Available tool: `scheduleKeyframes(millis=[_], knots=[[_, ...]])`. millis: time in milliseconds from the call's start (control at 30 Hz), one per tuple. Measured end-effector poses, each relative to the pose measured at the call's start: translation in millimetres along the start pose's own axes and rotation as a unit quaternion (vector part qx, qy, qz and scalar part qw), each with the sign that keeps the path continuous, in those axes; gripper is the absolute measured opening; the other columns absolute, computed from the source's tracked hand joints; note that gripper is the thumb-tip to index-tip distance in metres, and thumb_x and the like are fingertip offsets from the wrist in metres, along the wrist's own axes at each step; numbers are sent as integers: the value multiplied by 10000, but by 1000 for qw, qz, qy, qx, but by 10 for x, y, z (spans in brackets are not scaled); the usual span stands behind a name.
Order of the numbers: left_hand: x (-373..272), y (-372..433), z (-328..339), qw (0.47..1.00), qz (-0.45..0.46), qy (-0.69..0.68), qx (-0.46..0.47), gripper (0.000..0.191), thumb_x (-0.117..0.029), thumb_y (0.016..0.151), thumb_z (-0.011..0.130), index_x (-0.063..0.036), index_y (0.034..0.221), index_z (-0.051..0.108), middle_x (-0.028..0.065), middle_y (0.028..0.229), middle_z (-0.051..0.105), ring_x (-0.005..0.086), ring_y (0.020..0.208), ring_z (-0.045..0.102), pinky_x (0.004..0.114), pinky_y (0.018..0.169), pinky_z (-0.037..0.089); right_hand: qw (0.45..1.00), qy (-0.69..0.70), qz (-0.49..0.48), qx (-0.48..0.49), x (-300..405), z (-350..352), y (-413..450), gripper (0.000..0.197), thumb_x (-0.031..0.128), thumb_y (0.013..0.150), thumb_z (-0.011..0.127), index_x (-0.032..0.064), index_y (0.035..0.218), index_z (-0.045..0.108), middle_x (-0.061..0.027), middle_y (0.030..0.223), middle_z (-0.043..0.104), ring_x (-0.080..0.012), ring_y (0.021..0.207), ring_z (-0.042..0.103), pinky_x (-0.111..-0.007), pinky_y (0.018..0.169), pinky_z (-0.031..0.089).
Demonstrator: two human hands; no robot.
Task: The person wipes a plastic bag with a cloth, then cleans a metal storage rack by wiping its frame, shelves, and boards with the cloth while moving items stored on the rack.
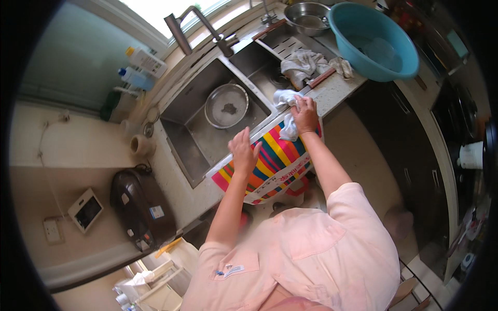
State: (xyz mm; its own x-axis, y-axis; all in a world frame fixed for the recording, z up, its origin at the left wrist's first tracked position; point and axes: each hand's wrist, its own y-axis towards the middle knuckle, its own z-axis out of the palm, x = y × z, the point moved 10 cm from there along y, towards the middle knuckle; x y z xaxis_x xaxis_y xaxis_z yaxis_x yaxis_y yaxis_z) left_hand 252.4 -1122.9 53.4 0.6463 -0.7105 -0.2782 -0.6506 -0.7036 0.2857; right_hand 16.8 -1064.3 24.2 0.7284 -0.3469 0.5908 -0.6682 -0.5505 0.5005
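Observation:
My right hand grips a crumpled white cloth at the front rim of the double sink, and part of the cloth sticks out past the fingers. Beside the left basin's front edge is my left hand, thumb apart from the fingers, with nothing in it. Below both hands a plastic bag with coloured stripes hangs over the counter front. I cannot tell whether the left hand touches it. In the stainless steel sink lies a round metal pan with a dark patch at its middle.
A brushed metal faucet rises behind the sink. Bunched rags lie over the right basin. A blue plastic basin and a steel bowl stand at the right; bottles line the left sill. A dark appliance sits on the left counter.

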Motion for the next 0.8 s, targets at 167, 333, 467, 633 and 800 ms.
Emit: scheduleKeyframes(millis=[167,333,467,633,800], knots=[[-332,537,677,996,-8,-45,83,449,-311,758,681,-62,1101,534,145,998,595,339,958,549,406,786,444,999,45,-10,-9,31,-136,-185,376,200,752,630,143,1116,557,-109,1038,499,-318,961,500,-402,822,442],[-466,542,788,992,-35,-31,116,262,-358,808,599,-100,803,550,130,729,620,348,708,599,446,608,458,983,86,70,-145,-647,-397,-402,371,80,768,585,104,1131,512,-177,1036,487,-374,968,497,-427,829,436],[-563,644,524,994,9,-53,96,221,-287,866,540,-84,780,559,149,729,596,366,718,576,447,592,448,924,193,254,-209,-1174,-557,-583,320,121,840,518,-12,1128,472,-214,1053,496,-348,971,510,-400,854,419],[-381,497,497,998,1,-40,42,158,-230,894,503,-92,869,576,137,781,584,368,703,565,447,586,447,853,282,385,-209,-839,-667,-1464,382,165,915,493,2,1247,395,-162,1160,508,-252,1042,510,-356,925,391],[-457,257,717,998,61,-34,0,218,-183,896,494,-133,1094,569,101,834,588,342,713,580,427,587,459,909,226,337,-91,-62,168,-1894,468,217,918,482,-21,1302,360,-252,1304,358,-376,1203,363,-437,1015,277]])
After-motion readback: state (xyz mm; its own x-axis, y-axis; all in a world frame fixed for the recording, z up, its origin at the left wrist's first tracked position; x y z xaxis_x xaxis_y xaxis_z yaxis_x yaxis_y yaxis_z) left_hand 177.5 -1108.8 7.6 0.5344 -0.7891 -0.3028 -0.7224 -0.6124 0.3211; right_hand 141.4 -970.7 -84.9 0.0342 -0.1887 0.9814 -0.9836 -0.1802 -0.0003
